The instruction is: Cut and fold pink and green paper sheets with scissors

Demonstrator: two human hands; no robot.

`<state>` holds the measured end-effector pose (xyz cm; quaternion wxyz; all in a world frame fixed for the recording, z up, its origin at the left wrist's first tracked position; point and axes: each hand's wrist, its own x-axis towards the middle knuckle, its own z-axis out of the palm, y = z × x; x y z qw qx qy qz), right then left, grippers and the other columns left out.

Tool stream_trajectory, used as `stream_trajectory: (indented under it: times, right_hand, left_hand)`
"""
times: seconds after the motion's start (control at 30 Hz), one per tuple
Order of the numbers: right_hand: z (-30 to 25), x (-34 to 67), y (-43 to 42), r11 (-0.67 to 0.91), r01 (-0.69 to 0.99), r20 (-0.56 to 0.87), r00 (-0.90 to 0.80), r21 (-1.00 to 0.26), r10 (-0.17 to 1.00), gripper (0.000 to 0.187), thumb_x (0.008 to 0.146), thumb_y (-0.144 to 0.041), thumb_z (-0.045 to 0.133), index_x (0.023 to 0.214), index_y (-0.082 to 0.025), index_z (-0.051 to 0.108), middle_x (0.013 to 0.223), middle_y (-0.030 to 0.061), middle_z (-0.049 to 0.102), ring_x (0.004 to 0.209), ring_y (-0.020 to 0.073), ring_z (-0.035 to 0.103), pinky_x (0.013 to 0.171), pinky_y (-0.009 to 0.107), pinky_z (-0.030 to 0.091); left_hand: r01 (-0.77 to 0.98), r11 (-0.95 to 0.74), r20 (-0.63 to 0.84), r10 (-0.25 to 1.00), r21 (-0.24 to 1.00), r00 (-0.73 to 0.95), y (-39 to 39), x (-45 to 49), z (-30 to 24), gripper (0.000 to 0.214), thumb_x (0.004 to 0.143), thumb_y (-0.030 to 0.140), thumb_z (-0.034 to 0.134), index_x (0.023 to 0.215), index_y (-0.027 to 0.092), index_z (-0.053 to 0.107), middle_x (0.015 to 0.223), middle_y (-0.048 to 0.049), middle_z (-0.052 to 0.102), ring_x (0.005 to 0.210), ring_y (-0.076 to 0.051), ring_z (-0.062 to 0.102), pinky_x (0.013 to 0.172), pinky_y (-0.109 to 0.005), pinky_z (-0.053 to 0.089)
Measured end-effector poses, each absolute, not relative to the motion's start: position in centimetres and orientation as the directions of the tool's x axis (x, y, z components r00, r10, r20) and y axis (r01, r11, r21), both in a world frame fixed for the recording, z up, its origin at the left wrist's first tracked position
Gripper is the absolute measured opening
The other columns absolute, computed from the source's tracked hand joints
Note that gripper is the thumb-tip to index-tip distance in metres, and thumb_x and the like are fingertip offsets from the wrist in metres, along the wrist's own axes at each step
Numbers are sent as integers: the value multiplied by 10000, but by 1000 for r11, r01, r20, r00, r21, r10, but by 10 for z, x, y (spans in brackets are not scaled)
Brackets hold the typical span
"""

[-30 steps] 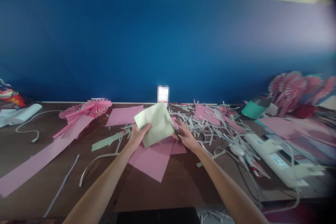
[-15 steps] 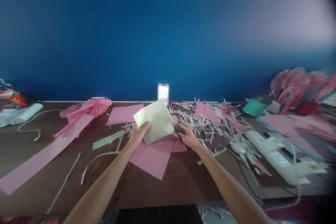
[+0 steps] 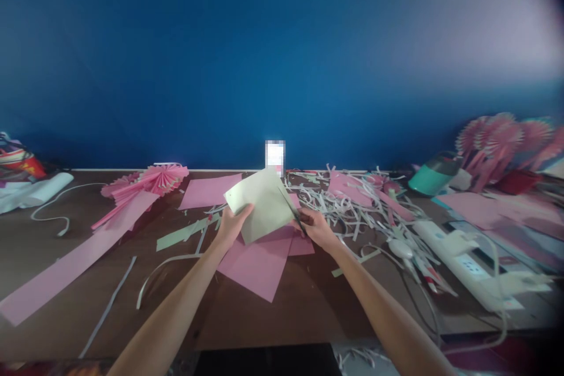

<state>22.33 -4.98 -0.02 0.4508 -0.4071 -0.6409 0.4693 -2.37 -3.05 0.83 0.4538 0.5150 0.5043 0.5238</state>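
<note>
The left hand (image 3: 231, 224) grips a pale green sheet (image 3: 259, 200) at its lower left edge, thumb on top and fingers curled beneath, and holds it tilted up off the worktop (image 3: 304, 305), about midway between the front and back edges. The right hand (image 3: 316, 228) is closed around the handles of a pair of scissors (image 3: 291, 210). The dark blades lie along the sheet's right edge. Whether the blades are apart or together is too small to tell.

Under both hands a pink sheet (image 3: 258, 267) lies flat on the worktop. A heap of cut paper strips (image 3: 352, 205) spreads just right of the right hand, toward the back edge. Further right lies a white power strip (image 3: 462, 258) with its cables. A folded pink fan (image 3: 154, 179) rests near the back edge on the left.

The green sheet is pinched at one side only, so it looks likely to flex or swing under the blades, which could drag the cut off line or tear the edge. The left thumb sits well away from the blades, but sliding that grip closer would put it at risk. The loose strips beside the right hand could also snag the scissors.
</note>
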Motion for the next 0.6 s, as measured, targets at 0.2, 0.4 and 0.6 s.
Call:
stream_trajectory:
  times: [0.2, 0.4, 0.6]
  right_hand:
    - [-1, 224, -50, 237, 103, 203, -267, -966, 942, 280, 736, -414, 675, 757, -151, 583, 595, -14, 516, 480, 83, 435, 435, 215, 351]
    - [-3, 226, -49, 241, 125, 202, -263, -962, 943, 265, 768, -409, 641, 757, -152, 580, 586, -16, 519, 464, 83, 445, 413, 208, 361]
    - [-2, 226, -50, 225, 140, 184, -254, -964, 949, 274, 767, -418, 642, 747, -152, 581, 565, -14, 530, 444, 83, 447, 401, 208, 371]
  left_hand:
    - [51, -56, 59, 996, 997, -60, -30, -25, 8, 472, 709, 476, 689, 1025, 128, 651, 1008, -139, 687, 874, -261, 663, 734, -350, 548]
    - [30, -65, 66, 997, 997, -43, -31, -25, 10, 482, 721, 466, 681, 1065, 131, 634, 1047, -138, 679, 901, -255, 660, 751, -345, 548]
    - [40, -79, 81, 995, 996, -61, -30, -24, 9, 473, 718, 458, 686, 1073, 150, 631, 1084, -118, 672, 950, -257, 648, 765, -329, 543]
